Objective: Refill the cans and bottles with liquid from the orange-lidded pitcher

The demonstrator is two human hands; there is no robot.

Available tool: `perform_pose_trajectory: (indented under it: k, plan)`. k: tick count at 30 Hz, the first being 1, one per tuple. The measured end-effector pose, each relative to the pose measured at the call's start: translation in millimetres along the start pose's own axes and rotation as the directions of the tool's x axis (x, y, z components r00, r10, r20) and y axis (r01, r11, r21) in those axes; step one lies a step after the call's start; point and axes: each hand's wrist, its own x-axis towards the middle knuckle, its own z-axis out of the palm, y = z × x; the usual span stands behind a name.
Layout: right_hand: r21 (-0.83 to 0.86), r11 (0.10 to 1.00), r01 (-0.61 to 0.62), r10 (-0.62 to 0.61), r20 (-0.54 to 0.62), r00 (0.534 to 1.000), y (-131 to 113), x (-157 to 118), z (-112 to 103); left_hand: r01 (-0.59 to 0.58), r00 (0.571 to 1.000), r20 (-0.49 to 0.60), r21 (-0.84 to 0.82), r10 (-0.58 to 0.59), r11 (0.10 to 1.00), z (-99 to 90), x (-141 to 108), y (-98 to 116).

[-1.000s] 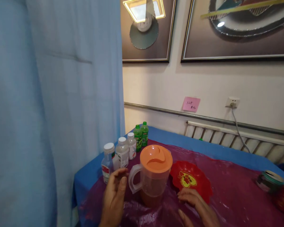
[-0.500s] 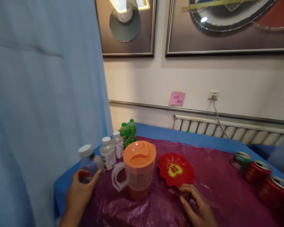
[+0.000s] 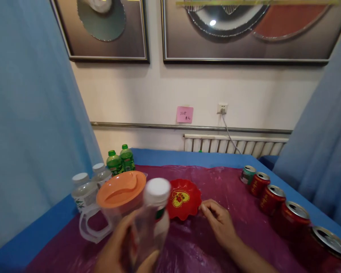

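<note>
In the head view, my left hand (image 3: 116,246) is wrapped round a clear plastic bottle (image 3: 143,235) with a white cap, raised in front of the pitcher and slightly blurred. My right hand (image 3: 218,223) is closed, thumb and finger pinching the right rim of a red scalloped plate (image 3: 191,197) with a yellow heart print. Left of the plate stands a clear pitcher (image 3: 95,227) with an orange lid (image 3: 121,189); the bottle and my left hand hide part of its body.
Two white-capped bottles (image 3: 85,191) and two green bottles (image 3: 127,159) stand at the left. Several cans, red ones (image 3: 272,201) and a green one (image 3: 247,175), line the right side. A purple plastic sheet (image 3: 216,182) covers the blue table. Blue curtains (image 3: 31,132) hang at both sides.
My left hand has brought the bottle from the left side, beside the other bottles, to in front of the pitcher. The view has turned right; my right hand stays at the plate's rim.
</note>
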Motion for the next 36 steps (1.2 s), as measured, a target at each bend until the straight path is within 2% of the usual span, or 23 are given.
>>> perform_pose_trajectory:
  k: [1,3,5,7,11,16,19,23,28,36]
  plan:
    - [0.001,1.0,-0.001,0.001,-0.029,1.0,-2.0,9.5,-2.9,-0.106,0.989,0.104,-0.028,0.109,0.994,17.9,8.8,10.4]
    - [0.028,0.999,-0.021,0.025,-0.119,0.993,-4.3,29.5,-9.4,-0.219,0.944,0.251,-0.007,0.214,0.976,53.5,30.8,29.1]
    - [0.072,0.997,-0.03,0.044,-0.209,0.977,-4.8,48.8,-15.8,-0.255,0.938,0.255,0.045,0.236,0.966,84.8,52.5,41.0]
    - [0.097,0.995,-0.011,0.036,-0.263,0.964,-3.0,64.4,-20.7,-0.329,0.928,0.217,0.095,0.303,0.939,108.4,68.1,43.3]
    - [0.101,0.995,0.012,0.018,-0.29,0.957,9.6,77.3,-21.9,-0.554,0.831,0.181,0.21,0.525,0.805,133.3,78.0,25.6]
    - [-0.112,0.994,0.016,-0.042,-0.23,0.972,25.5,71.0,-20.6,-0.674,0.733,0.151,0.294,0.664,0.677,143.4,75.7,0.5]
    - [-0.241,0.971,0.014,-0.058,-0.179,0.982,26.1,67.9,-22.1,-0.694,0.71,0.126,0.289,0.693,0.659,145.2,76.0,-5.3]
    - [-0.331,0.943,-0.026,-0.033,-0.173,0.984,26.9,66.8,-19.9,-0.715,0.692,0.155,0.283,0.705,0.639,144.0,78.3,-9.2]
    - [-0.309,0.951,0.002,-0.058,-0.17,0.984,31.1,64.3,-15.1,-0.727,0.68,0.154,0.271,0.717,0.631,140.3,79.8,-8.8]
    - [-0.125,0.99,0.063,-0.083,-0.157,0.984,39.9,62.6,-14.3,-0.716,0.693,0.185,0.294,0.697,0.633,142.3,77.4,-8.4]
